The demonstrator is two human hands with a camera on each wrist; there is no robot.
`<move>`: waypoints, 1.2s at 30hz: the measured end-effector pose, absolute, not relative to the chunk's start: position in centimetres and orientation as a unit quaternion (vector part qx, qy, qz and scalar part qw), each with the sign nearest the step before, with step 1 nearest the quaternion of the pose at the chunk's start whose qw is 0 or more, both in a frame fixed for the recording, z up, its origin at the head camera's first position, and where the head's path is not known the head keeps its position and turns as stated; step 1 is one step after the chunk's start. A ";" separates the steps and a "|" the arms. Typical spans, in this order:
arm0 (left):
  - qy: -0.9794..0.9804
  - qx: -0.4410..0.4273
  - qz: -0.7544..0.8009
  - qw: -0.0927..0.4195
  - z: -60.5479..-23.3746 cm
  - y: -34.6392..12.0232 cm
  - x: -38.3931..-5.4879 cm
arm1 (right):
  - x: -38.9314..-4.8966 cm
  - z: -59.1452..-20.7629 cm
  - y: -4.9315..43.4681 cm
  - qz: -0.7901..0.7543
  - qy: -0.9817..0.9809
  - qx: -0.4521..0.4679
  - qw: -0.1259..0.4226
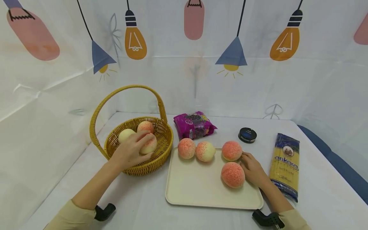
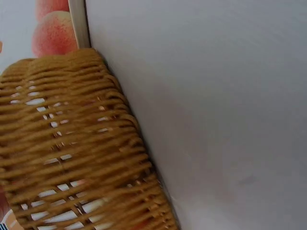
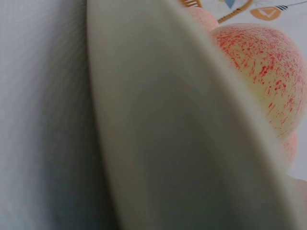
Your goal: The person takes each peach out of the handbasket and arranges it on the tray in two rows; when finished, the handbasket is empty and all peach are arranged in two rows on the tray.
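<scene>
In the head view my left hand (image 1: 130, 150) reaches into a woven basket (image 1: 164, 148), its fingers and thumb around a pale peach (image 1: 149, 145). Two other peaches lie in the basket, a pale one (image 1: 125, 134) and a redder one (image 1: 145, 126). My right hand (image 1: 254, 169) is at the right side of a cream tray (image 1: 198, 188). Its fingertips reach the edge of a pink peach (image 1: 231, 150), just behind a nearer peach (image 1: 233, 175). Two more peaches, one red (image 1: 186, 148) and one yellowish (image 1: 205, 151), sit toward the tray's back left.
Behind the tray lies a purple snack bag (image 1: 194, 124). A round dark tin (image 1: 247, 135) stands at the back right, and a yellow and blue ankara pasta pack (image 1: 285, 166) lies right of the tray. The basket's tall handle (image 1: 132, 87) arches above it.
</scene>
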State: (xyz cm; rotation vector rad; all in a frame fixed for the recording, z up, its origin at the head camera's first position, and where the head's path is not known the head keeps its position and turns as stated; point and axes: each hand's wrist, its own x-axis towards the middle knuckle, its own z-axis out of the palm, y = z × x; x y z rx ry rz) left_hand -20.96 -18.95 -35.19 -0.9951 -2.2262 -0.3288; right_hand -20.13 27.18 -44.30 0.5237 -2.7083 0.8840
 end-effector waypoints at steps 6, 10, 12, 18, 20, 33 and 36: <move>-0.829 -0.416 -0.122 0.353 -34.3 -17.1 -20.8 | -20.2 -44.4 27.2 0.301 -0.927 0.182 0.127; -0.823 -0.429 -0.124 0.352 -33.9 -15.8 -20.4 | -20.2 -44.5 27.2 0.301 -0.928 0.180 0.125; -0.820 -0.434 -0.129 0.350 -33.7 -15.1 -20.3 | -20.2 -44.5 27.2 0.301 -0.929 0.178 0.123; -0.811 -0.453 -0.138 0.343 -33.5 -13.1 -20.0 | -20.1 -44.4 27.2 0.306 -0.928 0.174 0.122; -0.807 -0.463 -0.141 0.337 -33.6 -12.4 -19.8 | -20.1 -44.5 27.2 0.306 -0.927 0.176 0.123; -0.775 -0.528 -0.148 0.314 -34.6 -8.0 -19.8 | -20.3 -44.5 27.3 0.297 -0.928 0.183 0.131; -0.766 -0.542 -0.143 0.313 -34.9 -7.1 -19.8 | -20.2 -44.5 27.2 0.298 -0.928 0.182 0.128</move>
